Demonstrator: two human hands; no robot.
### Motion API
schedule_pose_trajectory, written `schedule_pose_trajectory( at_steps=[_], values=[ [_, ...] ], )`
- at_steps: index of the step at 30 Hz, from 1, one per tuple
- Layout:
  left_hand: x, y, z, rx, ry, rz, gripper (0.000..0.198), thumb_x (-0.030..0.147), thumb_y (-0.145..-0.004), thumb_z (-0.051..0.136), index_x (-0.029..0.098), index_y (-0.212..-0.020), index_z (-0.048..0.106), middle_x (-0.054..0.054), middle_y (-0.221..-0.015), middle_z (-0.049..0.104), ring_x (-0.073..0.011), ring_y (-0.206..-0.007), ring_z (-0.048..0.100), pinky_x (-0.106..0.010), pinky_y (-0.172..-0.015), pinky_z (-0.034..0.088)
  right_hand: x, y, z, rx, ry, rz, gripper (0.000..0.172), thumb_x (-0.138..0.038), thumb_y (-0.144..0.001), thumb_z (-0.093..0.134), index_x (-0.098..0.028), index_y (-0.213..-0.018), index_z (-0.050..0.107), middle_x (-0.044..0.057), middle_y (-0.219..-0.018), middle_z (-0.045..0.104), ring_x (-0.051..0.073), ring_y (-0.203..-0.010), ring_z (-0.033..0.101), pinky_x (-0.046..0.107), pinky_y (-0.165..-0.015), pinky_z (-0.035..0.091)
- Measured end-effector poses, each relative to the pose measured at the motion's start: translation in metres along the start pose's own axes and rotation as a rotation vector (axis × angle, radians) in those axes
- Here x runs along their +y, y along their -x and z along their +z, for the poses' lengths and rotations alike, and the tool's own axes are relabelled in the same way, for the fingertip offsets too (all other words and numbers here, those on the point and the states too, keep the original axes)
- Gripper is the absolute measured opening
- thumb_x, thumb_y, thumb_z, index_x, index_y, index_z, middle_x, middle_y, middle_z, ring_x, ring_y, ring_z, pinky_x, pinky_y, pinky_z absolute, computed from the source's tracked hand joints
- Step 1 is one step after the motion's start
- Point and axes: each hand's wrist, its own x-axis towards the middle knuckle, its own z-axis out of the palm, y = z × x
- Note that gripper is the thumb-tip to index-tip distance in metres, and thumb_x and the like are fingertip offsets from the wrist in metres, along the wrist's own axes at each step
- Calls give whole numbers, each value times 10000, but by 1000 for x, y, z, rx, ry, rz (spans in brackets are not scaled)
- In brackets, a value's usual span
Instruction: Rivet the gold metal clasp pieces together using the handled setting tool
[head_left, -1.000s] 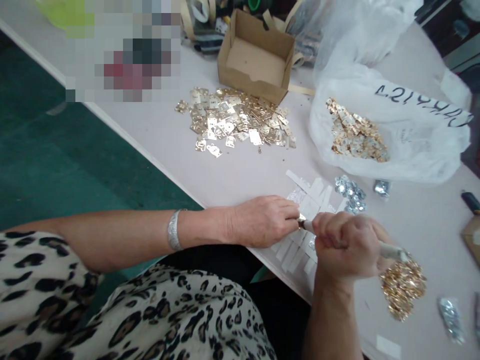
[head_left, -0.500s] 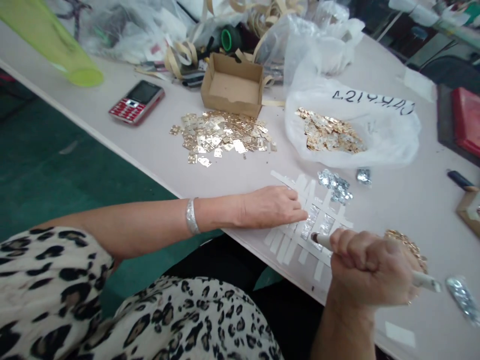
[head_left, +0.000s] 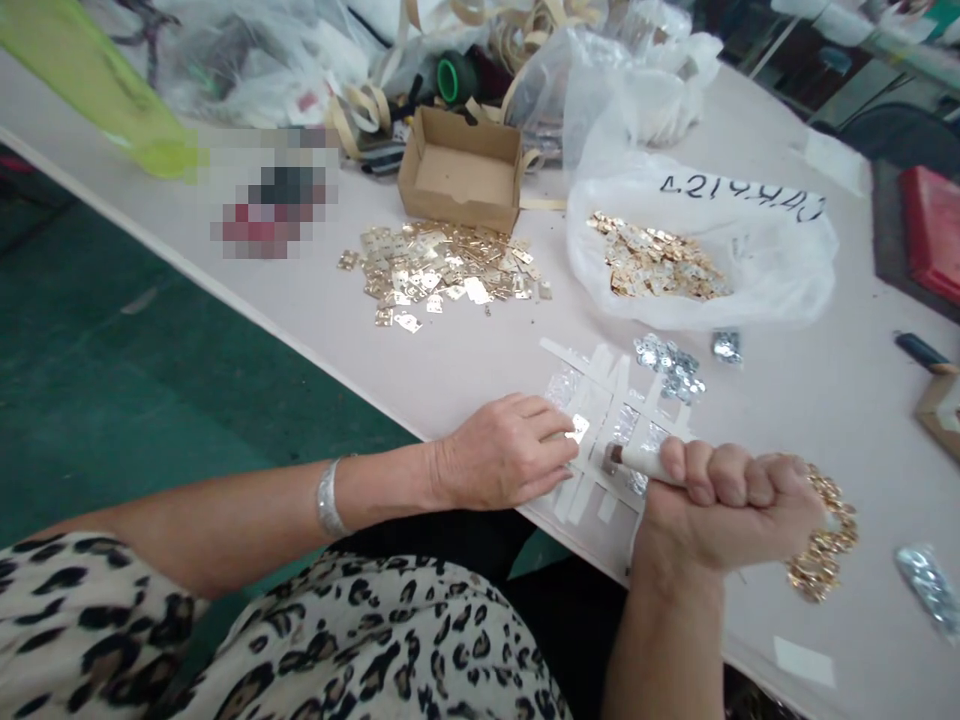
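My left hand (head_left: 510,450) is closed, with a small pale-gold metal plate (head_left: 578,428) pinched at its fingertips. It is over the left part of a lattice of white tape strips (head_left: 592,365) with shiny clear patches. Wrapped in a fist, my right hand (head_left: 731,505) grips a white stick-shaped tool (head_left: 641,462) with a dark brown tip. That tip points left, low over the middle of the lattice. Silver metal discs (head_left: 667,365) lie just beyond the strips. A cluster of gold metal pieces (head_left: 825,550) is partly hidden behind my right hand.
Loose gold plates (head_left: 446,265) are heaped before an open cardboard box (head_left: 459,200). A white plastic bag (head_left: 780,270) holds more plates. A small silver packet (head_left: 726,347) and a larger one (head_left: 926,590) lie rightward. The table's edge (head_left: 300,355) runs along my left.
My left hand has drawn back leftward and towards me, showing the gold plate at its fingertips. My right hand has turned, and the tool's tip has shifted slightly left and up.
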Motion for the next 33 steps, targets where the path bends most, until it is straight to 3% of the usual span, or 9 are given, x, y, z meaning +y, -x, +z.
schedule_pose_trajectory(
  at_steps=[2,4,12,22,26,30,33],
  values=[
    [-11,1,2,-15,-12,72,234,290,-953,556,153,-1123,640,-95,-1306,624,-250,-1232,553,-363,-937,492,7,-6,-1,62,-62,52,425,-193,-705,519,-217,-499,148,-106,-375,139,54,-281,149,210,-318,258],
    [-20,0,4,-44,-15,127,278,294,-944,574,158,-1181,624,-94,-1354,601,-265,-1305,511,-383,-964,494,15,-10,-2,97,-117,112,439,-186,-689,545,-217,-516,142,-113,-391,130,50,-288,145,204,-319,261],
    [-24,-2,5,-61,13,125,292,325,-928,596,171,-1170,646,-93,-1276,645,-259,-1208,576,-391,-950,493,29,-11,-1,127,-193,187,403,-137,-626,537,-216,-505,160,-119,-425,104,45,-300,142,199,-324,265],
    [-28,-2,9,-115,108,86,267,313,-935,567,187,-1158,645,-64,-1319,632,-244,-1256,549,-392,-966,467,33,-15,-3,92,-159,177,434,-175,-628,539,-221,-493,129,-119,-414,91,41,-287,131,191,-311,239],
    [-28,-3,9,-112,157,73,234,302,-927,570,182,-1105,662,-75,-1298,638,-242,-1241,561,-385,-1009,474,27,-5,17,-49,25,87,400,-210,-707,504,-219,-484,172,-108,-379,152,41,-280,142,197,-315,233],
    [-29,-4,8,-101,180,56,219,312,-940,543,165,-1019,685,-124,-1310,615,-262,-1236,561,-396,-1019,491,26,16,41,-311,245,-22,343,-181,-771,519,-201,-499,311,-80,-435,320,53,-347,287,231,-390,338],
    [-30,-3,7,-55,184,69,224,309,-937,536,145,-951,687,-149,-1321,590,-271,-1259,539,-399,-1071,473,23,25,51,-407,389,-67,339,-170,-782,555,-192,-494,377,-55,-470,379,76,-408,370,257,-435,348]
  ],
)
